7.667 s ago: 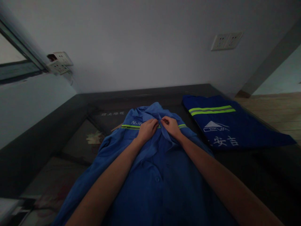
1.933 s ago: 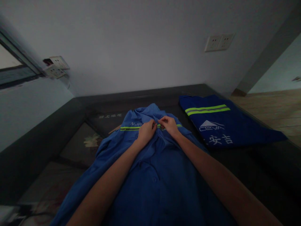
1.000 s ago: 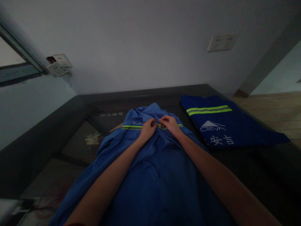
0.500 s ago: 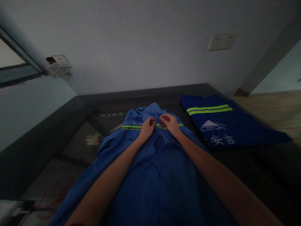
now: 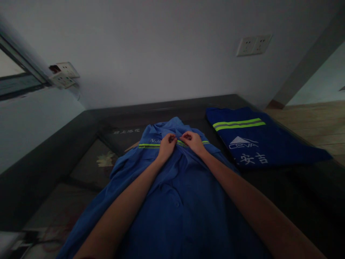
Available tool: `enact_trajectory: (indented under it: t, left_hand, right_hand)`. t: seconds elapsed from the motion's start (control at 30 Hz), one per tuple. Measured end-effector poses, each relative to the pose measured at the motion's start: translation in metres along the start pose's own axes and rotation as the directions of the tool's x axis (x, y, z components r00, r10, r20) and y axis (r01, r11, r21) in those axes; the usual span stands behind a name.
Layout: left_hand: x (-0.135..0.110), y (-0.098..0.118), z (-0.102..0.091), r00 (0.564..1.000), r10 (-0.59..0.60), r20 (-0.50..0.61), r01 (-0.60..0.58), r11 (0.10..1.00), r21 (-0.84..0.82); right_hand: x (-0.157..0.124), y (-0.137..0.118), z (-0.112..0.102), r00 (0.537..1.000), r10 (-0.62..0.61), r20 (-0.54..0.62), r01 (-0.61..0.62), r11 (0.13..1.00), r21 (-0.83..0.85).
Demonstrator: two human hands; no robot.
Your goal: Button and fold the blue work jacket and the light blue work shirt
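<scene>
A blue work shirt [image 5: 172,201] with a yellow-green reflective stripe lies front up on a dark table [image 5: 81,129], collar at the far end. My left hand [image 5: 166,145] and my right hand [image 5: 194,142] meet just below the collar. Each pinches one edge of the shirt's front opening, fingers closed on the cloth. Whether a button is between the fingertips is too small to tell. Buttons lower down the front look fastened.
A second dark blue garment [image 5: 250,142] with reflective stripes and white CEVA print lies folded at the right. The table sits in a corner under wall sockets [image 5: 253,45] and more sockets [image 5: 62,73] by a window. Wooden floor [image 5: 318,122] lies to the right.
Both hands have stayed at the shirt's neck opening, with small finger movements on the cloth. The view has shifted slightly.
</scene>
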State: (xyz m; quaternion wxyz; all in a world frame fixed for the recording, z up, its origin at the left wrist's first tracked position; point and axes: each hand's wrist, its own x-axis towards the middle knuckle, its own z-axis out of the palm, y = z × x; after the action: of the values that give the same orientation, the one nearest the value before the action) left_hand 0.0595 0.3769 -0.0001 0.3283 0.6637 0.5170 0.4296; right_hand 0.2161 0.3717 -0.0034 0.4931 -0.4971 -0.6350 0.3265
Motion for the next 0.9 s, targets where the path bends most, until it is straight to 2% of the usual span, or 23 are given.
enact_trajectory:
  t: [0.3, 0.4, 0.57, 0.7, 0.9]
  left_hand:
    - [0.002, 0.01, -0.007, 0.994, 0.033, 0.104, -0.027, 0.998, -0.061]
    - [0.003, 0.013, -0.011, 0.992, 0.036, 0.125, -0.029, 0.998, -0.06]
    - [0.005, 0.014, -0.011, 0.99, 0.011, 0.144, -0.007, 1.0, -0.026]
    - [0.005, 0.01, -0.009, 0.991, 0.032, 0.129, -0.037, 0.998, 0.041]
    - [0.004, 0.004, -0.01, 0.994, 0.039, 0.103, -0.044, 0.998, 0.045]
  right_hand:
    - [-0.001, -0.005, -0.004, 0.996, 0.055, 0.076, -0.066, 0.988, 0.141]
    - [-0.002, -0.008, -0.005, 0.996, 0.041, 0.078, -0.052, 0.988, 0.148]
    - [-0.002, -0.006, -0.004, 0.999, 0.024, 0.045, -0.029, 0.994, 0.103]
    - [-0.002, -0.001, -0.002, 1.0, 0.005, 0.016, -0.005, 0.999, 0.039]
    - [-0.001, 0.003, -0.002, 1.0, -0.015, 0.013, 0.015, 1.0, -0.024]
